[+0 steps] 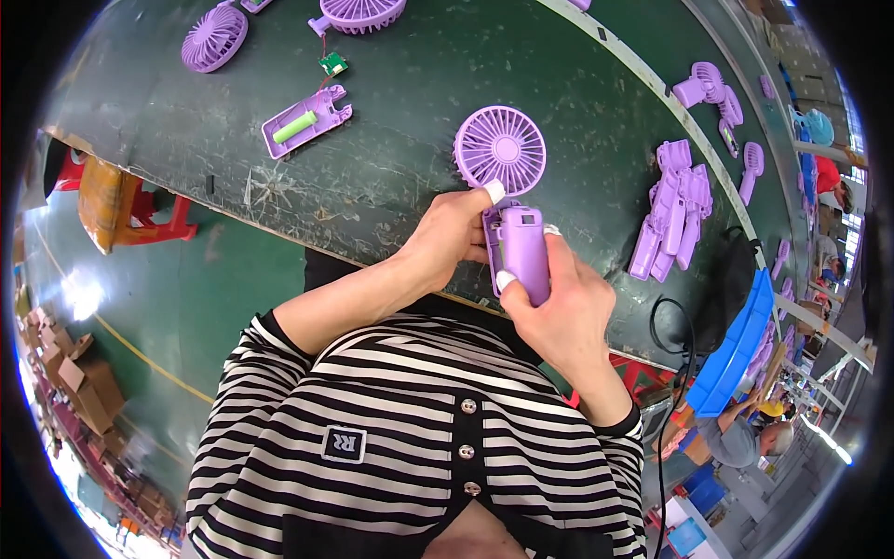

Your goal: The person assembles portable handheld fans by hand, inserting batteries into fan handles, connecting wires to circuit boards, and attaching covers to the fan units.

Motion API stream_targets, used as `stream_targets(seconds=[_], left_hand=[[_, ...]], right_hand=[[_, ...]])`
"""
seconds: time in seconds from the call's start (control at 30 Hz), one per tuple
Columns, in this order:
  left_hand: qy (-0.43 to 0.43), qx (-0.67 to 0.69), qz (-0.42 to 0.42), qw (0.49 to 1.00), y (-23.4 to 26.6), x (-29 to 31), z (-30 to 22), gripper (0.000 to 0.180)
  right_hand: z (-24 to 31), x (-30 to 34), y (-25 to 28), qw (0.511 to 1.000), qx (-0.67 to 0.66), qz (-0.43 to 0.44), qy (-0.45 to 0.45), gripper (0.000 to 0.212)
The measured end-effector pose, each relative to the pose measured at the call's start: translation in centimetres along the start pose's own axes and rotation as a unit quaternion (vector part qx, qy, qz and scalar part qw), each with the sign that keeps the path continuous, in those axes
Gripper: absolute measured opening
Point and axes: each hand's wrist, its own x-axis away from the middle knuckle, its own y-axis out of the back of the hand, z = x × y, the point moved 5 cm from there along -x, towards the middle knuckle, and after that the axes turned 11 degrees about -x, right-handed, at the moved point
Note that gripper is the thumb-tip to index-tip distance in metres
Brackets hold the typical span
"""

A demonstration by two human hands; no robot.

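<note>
Nearest the camera is our black-and-white striped top [400, 391], with a row of shiny buttons [467, 452] down its front. Beyond it, over the near edge of the dark green tabletop [391, 121], we hold a purple handheld fan [504, 149], its round grille lying away from us and its handle pointing back toward us. Our left hand [449, 233] has its fingers clamped on the fan's neck and the left side of the handle, thumb on top at the base of the grille. Our right hand [566, 303] has its fingers closed around the purple handle cover [526, 247], thumb on its lower left and fingertips along its right side. Along the left, the cover stands a little off the back shell; we cannot quite tell whether the two touch elsewhere.

Farther left lies an open handle shell [276, 142] with a green cylindrical battery [296, 128] inside; a small green circuit board [332, 64] sits between it and a wired fan head [363, 11]. To our right, purple casing parts [670, 214] lie heaped, near a blue bin [736, 345].
</note>
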Motion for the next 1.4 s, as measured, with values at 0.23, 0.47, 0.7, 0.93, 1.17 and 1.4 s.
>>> stream_targets(seconds=[0.23,0.47,0.7,0.93,1.17,1.4], left_hand=[[-0.009,0.0,0.003,1.0,0.0,0.0,0.1,0.049],[-0.008,-0.003,0.007,1.0,0.2,-0.4,0.2,0.051],[0.006,-0.024,0.023,0.999,0.0,-0.2,-0.1,0.047],[0.015,-0.032,0.024,0.999,0.0,-0.4,-0.2,0.047],[0.014,-0.016,0.022,1.0,-0.1,-0.5,-0.2,0.047],[0.024,-0.048,-0.004,0.999,-0.1,-0.5,-0.1,0.04]], right_hand=[[0.0,-1.0,-1.2,0.999,0.025,0.035,-0.001,0.043],[0.0,-1.3,-1.6,0.998,0.035,0.042,0.014,0.041],[-0.4,-1.3,-2.1,0.997,0.045,0.045,0.047,0.05],[-0.2,-1.3,-2.0,0.997,0.044,0.041,0.047,0.041],[-0.1,-1.9,-1.7,0.996,0.038,0.07,0.049,0.045],[-0.3,-1.5,-2.2,0.994,0.071,0.044,0.069,0.048]])
